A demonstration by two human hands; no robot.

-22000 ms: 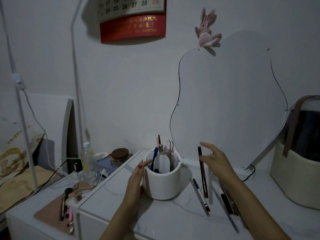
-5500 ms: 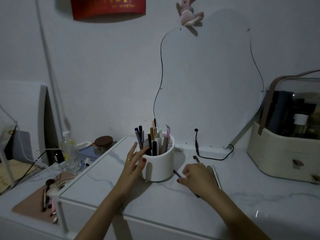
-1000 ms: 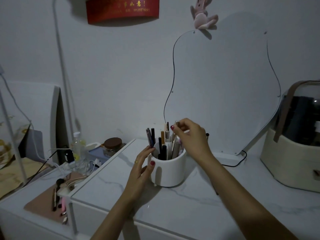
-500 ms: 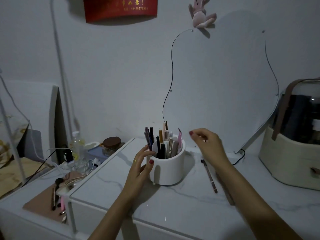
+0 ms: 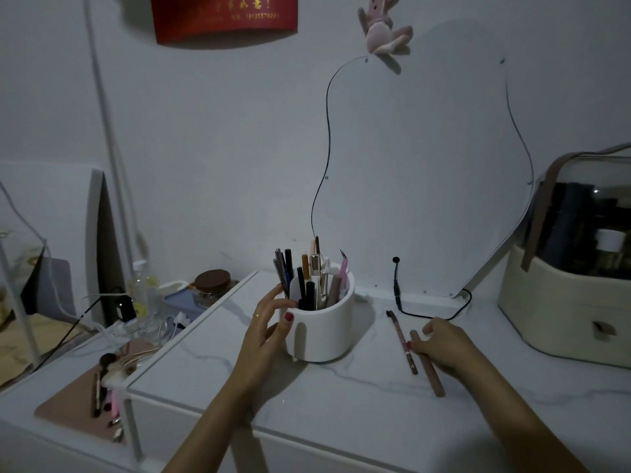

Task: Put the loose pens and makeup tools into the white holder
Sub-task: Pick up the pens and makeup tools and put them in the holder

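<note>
Dim room, white marble-veined counter (image 5: 341,397) set against a pale wall. White holder (image 5: 322,327) standing upright near the middle of the counter, packed with upright pens and makeup tools (image 5: 309,279), among them a pink-tipped tweezer at the back right. Left hand (image 5: 269,324) resting against the holder's left wall, fingers curled round its side and rim, thumb with red nail pressed on the front; grip closed on the holder. Right hand (image 5: 444,344) lying low on the counter to the right of the holder, fingers bent loosely down, fingertips touching a brown pencil (image 5: 426,365) that lies flat; cannot tell whether pinched or merely touched, pencil not lifted. Just beside it on the left, a thinner dark reddish pencil (image 5: 403,343), also flat, roughly parallel, apart from the holder. Behind both, a black cable (image 5: 426,317) curling along the base of a wavy-edged mirror (image 5: 426,165) leaning on the wall, a pink plush rabbit (image 5: 384,29) perched at its top edge. At far right, a cream storage case (image 5: 563,312) with a clear domed lid. To the left, a lower surface bearing a brown mat with brushes (image 5: 102,394), a lidded jar (image 5: 211,288) and a small bottle (image 5: 141,288).
</note>
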